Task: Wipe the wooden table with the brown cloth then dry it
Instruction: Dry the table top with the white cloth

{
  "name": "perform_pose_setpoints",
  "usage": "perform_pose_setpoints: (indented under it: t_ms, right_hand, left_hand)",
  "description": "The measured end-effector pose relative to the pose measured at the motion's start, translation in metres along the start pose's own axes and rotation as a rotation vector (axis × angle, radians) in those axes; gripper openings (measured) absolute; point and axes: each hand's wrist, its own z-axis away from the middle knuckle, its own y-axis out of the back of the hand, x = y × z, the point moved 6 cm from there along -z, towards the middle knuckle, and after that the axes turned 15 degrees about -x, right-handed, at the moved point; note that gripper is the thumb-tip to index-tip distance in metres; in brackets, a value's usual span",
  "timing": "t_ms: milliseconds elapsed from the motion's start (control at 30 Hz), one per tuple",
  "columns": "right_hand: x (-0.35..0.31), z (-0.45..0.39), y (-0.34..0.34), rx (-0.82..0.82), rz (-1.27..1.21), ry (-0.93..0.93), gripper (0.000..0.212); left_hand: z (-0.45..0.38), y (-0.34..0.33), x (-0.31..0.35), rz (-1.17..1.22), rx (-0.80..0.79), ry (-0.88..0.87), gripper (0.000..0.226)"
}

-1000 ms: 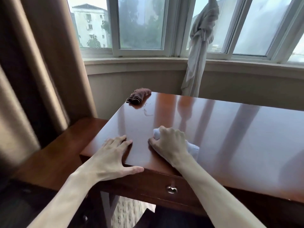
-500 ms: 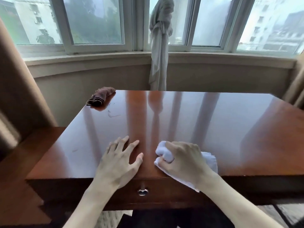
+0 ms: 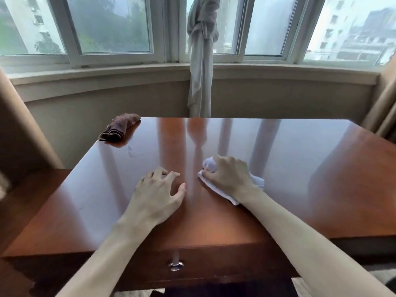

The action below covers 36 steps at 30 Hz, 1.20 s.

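Two hands work the table (image 3: 300, 168): the right hand (image 3: 230, 179) clutches a bunched white cloth (image 3: 216, 186) pressed to the glossy top near the middle, judged to be the drying pass, while the left hand (image 3: 159, 189) rests with fingers spread and holding nothing, likely bracing. Brown cloth (image 3: 121, 128) lies crumpled at the far left corner, set aside, with a faint wet smear (image 3: 134, 153) just beside it yet undried.
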Motion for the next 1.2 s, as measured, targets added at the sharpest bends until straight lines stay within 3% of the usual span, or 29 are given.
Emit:
perform_pose_setpoints:
  t_ms: [67, 200, 400, 567, 700, 833, 1000, 1200]
  right_hand:
    - [0.011, -0.029, -0.004, 0.024, -0.016, -0.085, 0.032]
    - [0.018, -0.067, -0.023, 0.027, 0.015, 0.021, 0.043]
    - [0.096, -0.208, -0.026, -0.004, 0.031, -0.095, 0.044]
    - [0.155, -0.334, -0.031, 0.076, 0.046, -0.203, 0.041]
    - [0.172, -0.380, -0.036, 0.044, 0.049, -0.260, 0.037]
    - [0.155, -0.348, -0.036, -0.006, 0.063, -0.241, 0.046]
    - [0.101, -0.235, -0.021, -0.256, 0.055, -0.109, 0.040]
    - [0.042, -0.072, -0.012, -0.149, 0.065, 0.016, 0.052]
  left_hand:
    - [-0.030, -0.001, 0.004, 0.008, -0.032, -0.024, 0.049]
    - [-0.105, 0.004, -0.002, 0.056, -0.050, -0.030, 0.052]
    - [-0.206, -0.010, -0.019, 0.042, -0.140, 0.049, 0.062]
    - [-0.226, -0.034, -0.036, 0.004, -0.049, 0.093, 0.073]
    - [-0.229, -0.036, -0.039, 0.001, -0.033, 0.114, 0.073]
    - [-0.228, -0.031, -0.037, 0.017, -0.091, 0.121, 0.071]
    - [-0.229, -0.027, -0.033, -0.008, -0.143, 0.104, 0.069]
    - [-0.224, -0.025, -0.030, 0.015, -0.174, 0.107, 0.068]
